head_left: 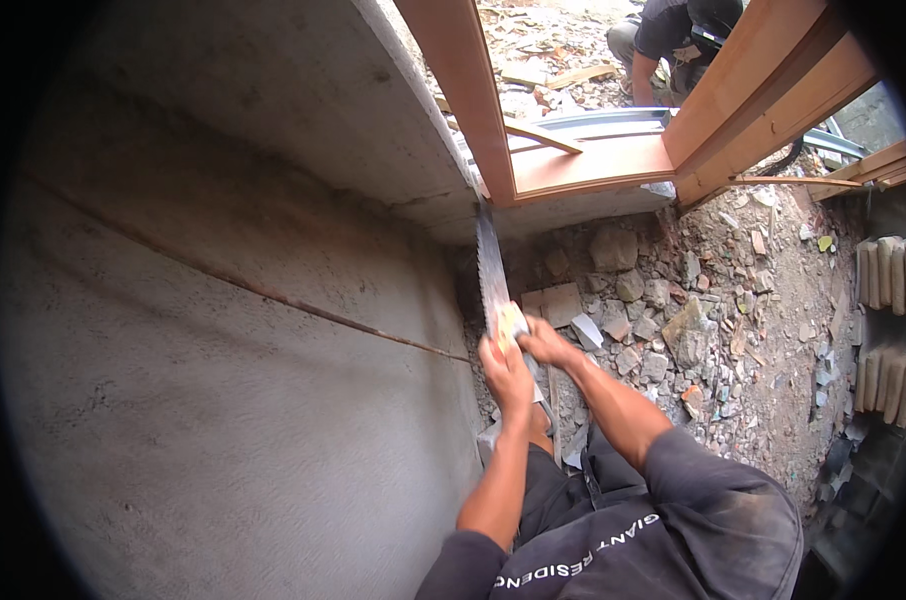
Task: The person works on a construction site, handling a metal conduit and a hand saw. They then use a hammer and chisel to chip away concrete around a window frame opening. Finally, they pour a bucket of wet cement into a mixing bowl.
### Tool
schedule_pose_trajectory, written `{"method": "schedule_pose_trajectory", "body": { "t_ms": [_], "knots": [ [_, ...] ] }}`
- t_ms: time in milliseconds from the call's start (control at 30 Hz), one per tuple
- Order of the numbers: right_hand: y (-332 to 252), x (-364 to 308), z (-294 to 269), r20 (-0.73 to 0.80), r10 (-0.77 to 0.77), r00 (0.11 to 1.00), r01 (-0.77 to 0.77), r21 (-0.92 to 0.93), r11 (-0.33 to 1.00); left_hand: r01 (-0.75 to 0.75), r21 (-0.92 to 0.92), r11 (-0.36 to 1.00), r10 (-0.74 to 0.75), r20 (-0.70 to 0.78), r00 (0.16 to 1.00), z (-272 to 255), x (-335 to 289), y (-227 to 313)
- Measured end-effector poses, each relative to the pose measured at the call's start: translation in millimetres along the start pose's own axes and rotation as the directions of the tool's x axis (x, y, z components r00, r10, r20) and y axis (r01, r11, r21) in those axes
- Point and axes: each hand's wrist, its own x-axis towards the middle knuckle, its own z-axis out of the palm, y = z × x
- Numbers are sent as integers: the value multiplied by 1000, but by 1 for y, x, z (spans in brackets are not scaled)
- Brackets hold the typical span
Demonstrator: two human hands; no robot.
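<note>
A hand saw [491, 260] with a long toothed blade points away from me, its teeth turned to the left. Both my hands grip its pale yellow handle [507, 322]. My left hand [506, 370] is closed around the near left side, and my right hand [545, 343] is closed on the right side. The blade's far end reaches the gap between the concrete wall edge and the lower left corner of an orange-brown window frame [480, 110]. Its tip is hidden there.
A grey plastered wall [273, 430] rises close on my left, with a thin rod [273, 295] running along it. Broken bricks and stones [663, 320] cover the ground to the right. Beyond the frame another person [673, 45] crouches on rubble. Stacked tiles [885, 275] stand far right.
</note>
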Motion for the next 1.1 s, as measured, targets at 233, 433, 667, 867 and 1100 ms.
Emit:
{"method": "schedule_pose_trajectory", "body": {
  "t_ms": [233, 433, 667, 867, 1100],
  "knots": [
    [-47, 21, 1, 65, 60, 996, -55, -76, 996, 10, 48, 999, -10, 15, 1000, 0, 33, 10],
    [4, -43, 19, -65, -93, 994, 95, 19, 995, -80, -154, 985, 70, -73, 995, -6, -50, -22],
    [-41, 17, 17, -9, 64, 998, -64, 38, 997, 35, 119, 992, -39, 26, 999, -15, 25, 18],
    [-22, -8, 13, 17, 32, 999, -33, 25, 999, 0, 8, 1000, 0, -3, 1000, -14, -12, 13],
    [-27, -18, 16, -41, 44, 998, -46, -53, 997, -14, -29, 999, 13, -34, 999, -16, -12, -7]
  ]
}}
